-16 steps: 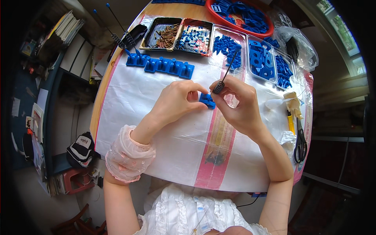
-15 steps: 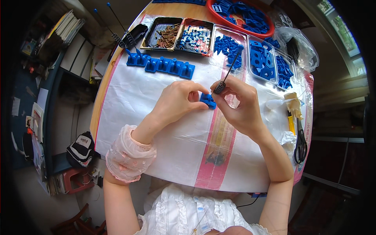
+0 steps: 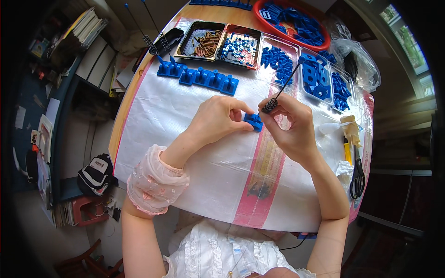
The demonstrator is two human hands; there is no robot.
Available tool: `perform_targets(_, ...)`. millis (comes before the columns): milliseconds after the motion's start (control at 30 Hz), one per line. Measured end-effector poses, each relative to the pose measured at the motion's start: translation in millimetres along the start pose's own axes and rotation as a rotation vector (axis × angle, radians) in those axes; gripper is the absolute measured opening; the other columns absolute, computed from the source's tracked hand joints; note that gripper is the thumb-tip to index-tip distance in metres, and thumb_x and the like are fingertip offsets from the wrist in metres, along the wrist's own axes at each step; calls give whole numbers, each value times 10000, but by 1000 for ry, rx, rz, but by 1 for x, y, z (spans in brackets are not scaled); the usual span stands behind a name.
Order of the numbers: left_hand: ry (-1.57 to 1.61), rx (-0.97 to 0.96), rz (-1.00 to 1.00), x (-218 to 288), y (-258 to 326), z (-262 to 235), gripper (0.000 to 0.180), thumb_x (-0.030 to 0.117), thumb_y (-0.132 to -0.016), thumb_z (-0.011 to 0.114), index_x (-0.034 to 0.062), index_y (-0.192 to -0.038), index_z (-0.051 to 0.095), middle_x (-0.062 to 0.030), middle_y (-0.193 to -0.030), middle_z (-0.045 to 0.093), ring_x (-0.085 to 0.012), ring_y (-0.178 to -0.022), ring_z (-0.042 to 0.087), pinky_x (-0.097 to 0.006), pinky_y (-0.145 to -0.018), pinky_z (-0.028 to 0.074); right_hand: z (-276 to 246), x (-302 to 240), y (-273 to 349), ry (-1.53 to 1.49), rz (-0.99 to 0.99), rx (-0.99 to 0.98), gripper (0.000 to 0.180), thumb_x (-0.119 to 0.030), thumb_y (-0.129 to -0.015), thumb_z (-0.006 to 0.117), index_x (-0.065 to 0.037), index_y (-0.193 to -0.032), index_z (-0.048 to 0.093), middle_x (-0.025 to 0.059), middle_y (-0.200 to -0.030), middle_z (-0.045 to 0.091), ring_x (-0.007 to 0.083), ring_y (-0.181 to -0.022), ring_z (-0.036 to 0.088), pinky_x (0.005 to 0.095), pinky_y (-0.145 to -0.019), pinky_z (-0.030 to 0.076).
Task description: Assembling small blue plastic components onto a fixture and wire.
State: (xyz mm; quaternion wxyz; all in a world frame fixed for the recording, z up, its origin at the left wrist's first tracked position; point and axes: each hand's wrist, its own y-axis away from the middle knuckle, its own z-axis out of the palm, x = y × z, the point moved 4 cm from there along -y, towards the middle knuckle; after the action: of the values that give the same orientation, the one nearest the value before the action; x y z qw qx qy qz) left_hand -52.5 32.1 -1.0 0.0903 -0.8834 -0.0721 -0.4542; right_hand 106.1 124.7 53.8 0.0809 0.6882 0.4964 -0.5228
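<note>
At the top of the frame, a black tray holds brass screws, its neighbour small blue-and-white bits, the clear trays blue plastic parts. The left hand pinches a small blue block at mid-frame; the right hand is clamped on a black spring-ended rod, now tilted further right than before. White sheeting covers the round table.

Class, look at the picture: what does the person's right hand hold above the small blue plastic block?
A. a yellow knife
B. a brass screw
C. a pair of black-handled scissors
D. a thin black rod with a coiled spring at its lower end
D: the right hand pinches a thin black rod with a coiled spring beside the small blue plastic block that the left hand steadies.
</note>
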Motion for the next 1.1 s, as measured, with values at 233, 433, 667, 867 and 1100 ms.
perform_targets(233,15,-5,-41,-1,1,-1,319,330,-749,913,141,-996,839,-30,-729,710,-164,-678,656,-321,-655,523,1,2,1,-16,14,-1,126,62,-845,741,31,-954,687,110,-868,721,190,-808,742,299,-746,582)
perform_targets(433,-57,28,-4,-1,1,4,296,282,-747,912,147,-999,836,-19,-706,690,-146,-653,633,-304,-638,510,-1,1,1,-12,46,-5,108,52,-873,730,26,-974,702,84,-866,720,146,-817,727,281,-766,571)
perform_targets(667,-38,38,8,-2,1,5,296,243,-741,920,144,-1005,832,-12,-697,683,-128,-638,618,-294,-624,501,-2,3,2,-33,70,-33,107,54,-886,722,36,-988,697,67,-894,718,121,-846,715,273,-803,568)
perform_targets(867,-58,38,17,-3,1,5,304,259,-738,926,144,-1004,834,-15,-707,697,-124,-643,630,-288,-627,505,-2,1,2,-44,91,-38,114,54,-895,719,45,-1004,687,62,-917,716,108,-876,709,269,-823,564)
perform_targets(1100,-56,21,-13,-2,1,5,308,244,-741,923,138,-1015,831,-7,-699,681,-119,-633,611,-285,-623,499,-2,4,3,-43,85,-39,117,54,-888,721,42,-1000,690,66,-906,721,115,-864,717,271,-819,572)
